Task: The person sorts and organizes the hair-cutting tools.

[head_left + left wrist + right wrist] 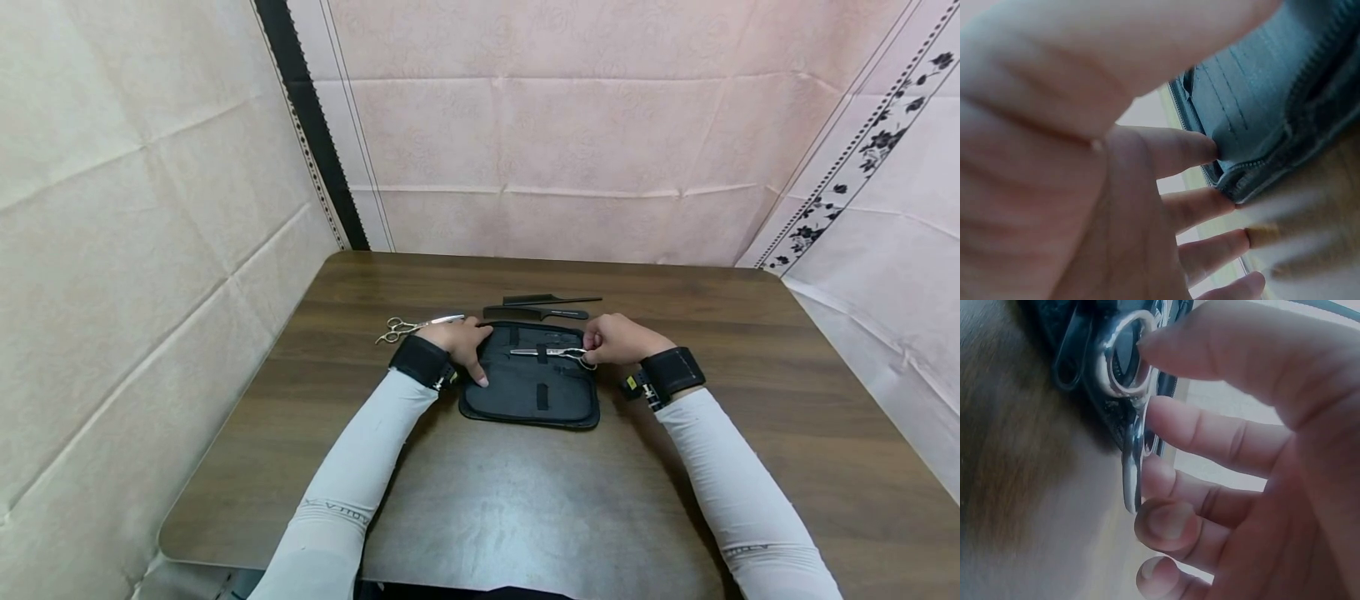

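An open black zip case (528,392) lies on the brown table (525,517). My left hand (467,346) rests on the case's left edge with fairly straight fingers; in the left wrist view its fingertips (1207,149) touch the case's zipped rim (1260,112). A pair of silver scissors (547,352) lies across the case's inside. My right hand (600,343) pinches the scissors by the handle end at the case's right side. In the right wrist view the fingers (1210,434) curl beside the scissors' finger ring (1124,353).
A second pair of silver scissors (412,327) lies on the table just left of my left hand. Two black combs (551,300) (536,313) lie behind the case. Fabric-draped walls close in on the left, back and right.
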`<state>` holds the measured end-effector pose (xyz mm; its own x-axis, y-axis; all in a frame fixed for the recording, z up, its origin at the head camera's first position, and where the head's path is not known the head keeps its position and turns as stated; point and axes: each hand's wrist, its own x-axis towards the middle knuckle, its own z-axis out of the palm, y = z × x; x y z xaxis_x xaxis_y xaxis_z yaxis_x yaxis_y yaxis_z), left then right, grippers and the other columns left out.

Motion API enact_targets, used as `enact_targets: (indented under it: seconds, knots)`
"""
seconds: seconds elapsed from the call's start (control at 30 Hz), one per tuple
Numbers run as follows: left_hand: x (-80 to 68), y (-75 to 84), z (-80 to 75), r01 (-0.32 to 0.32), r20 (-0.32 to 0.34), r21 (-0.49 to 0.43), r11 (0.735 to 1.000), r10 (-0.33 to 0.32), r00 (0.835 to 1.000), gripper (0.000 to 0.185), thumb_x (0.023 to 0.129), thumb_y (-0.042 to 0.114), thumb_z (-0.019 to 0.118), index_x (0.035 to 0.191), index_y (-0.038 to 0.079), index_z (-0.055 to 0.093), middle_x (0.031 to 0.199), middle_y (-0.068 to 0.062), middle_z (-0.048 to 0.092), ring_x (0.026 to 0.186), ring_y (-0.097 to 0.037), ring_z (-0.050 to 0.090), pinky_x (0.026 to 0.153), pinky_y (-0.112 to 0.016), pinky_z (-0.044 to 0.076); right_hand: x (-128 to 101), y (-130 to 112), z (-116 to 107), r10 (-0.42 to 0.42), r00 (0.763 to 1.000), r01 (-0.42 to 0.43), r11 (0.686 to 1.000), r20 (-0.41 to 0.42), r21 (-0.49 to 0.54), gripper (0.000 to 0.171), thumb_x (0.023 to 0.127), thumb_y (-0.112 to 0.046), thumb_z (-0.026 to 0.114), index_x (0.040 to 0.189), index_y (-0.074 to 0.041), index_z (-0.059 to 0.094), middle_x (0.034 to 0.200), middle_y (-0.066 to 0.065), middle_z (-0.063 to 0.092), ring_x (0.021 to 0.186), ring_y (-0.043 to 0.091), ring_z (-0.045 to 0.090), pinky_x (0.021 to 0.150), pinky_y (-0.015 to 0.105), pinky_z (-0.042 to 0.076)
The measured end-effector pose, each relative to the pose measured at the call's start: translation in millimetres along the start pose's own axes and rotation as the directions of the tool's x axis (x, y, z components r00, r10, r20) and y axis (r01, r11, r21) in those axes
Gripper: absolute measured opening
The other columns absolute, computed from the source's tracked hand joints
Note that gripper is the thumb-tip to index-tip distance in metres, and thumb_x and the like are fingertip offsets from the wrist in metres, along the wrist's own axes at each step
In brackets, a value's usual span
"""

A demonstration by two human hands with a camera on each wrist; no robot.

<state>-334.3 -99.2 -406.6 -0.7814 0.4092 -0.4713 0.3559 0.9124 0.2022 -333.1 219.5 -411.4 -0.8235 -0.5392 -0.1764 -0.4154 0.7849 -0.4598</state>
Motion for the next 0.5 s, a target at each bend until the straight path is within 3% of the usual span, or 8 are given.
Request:
enact_targets:
  seconds: [0.5]
  knots:
    - [-2.2, 2.0, -0.6, 0.001, 0.002, 0.012, 1.000, -0.001, 1.000, 0.107, 0.086, 0.048, 0.083, 0.167, 0.016, 0.021, 0.168, -0.016, 0.027, 0.155, -0.036, 0.029, 0.123, -0.051, 0.033, 4.9, 4.5, 4.1, -0.040, 0.999, 0.040, 0.999, -0.025, -0.018, 0.009, 0.088, -0.011, 0.077, 0.085, -0.009, 0.069, 0.073, -0.002, 0.055, 0.067, 0.014, 0.052, 0.061, 0.029, 0.042]
